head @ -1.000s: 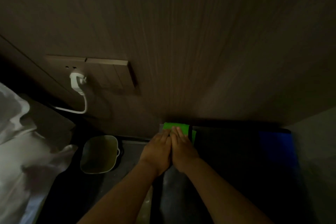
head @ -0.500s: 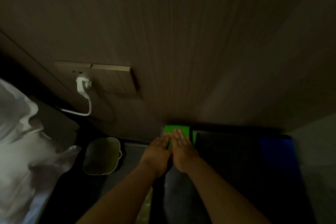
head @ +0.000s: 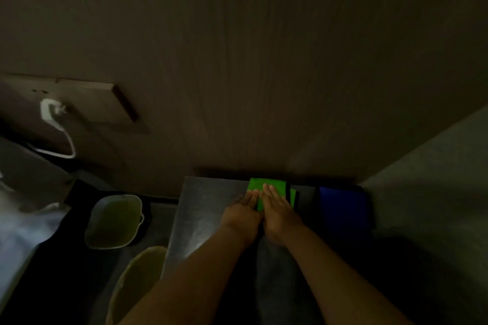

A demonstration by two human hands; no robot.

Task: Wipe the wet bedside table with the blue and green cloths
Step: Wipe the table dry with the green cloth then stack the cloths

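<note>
- While both hands lie side by side just right of the frame's centre, the left hand [head: 241,210] and right hand [head: 278,212] press flat on the green cloth [head: 266,184].
- Left fingers [head: 252,196] are straight and held together, their tips on the cloth's left edge; right fingers [head: 272,191] are also straight and together, reaching further up the cloth. Neither hand curls round anything.
- Lying on the grey worktop [head: 200,208], the green cloth has its far edge against the wood-grain wall [head: 264,74].
- At the right end of the worktop lies the blue cloth [head: 343,206], apart from both hands, with a dark strip between the 2 cloths.
- At the upper left, a socket plate [head: 87,99] holds a white plug [head: 48,111] with a looping cable.
- At the lower left, a pale tub [head: 113,221] sits beside the worktop, with a 2nd pale rim [head: 137,277] below it.
- White bedding [head: 15,232] fills the left edge.
</note>
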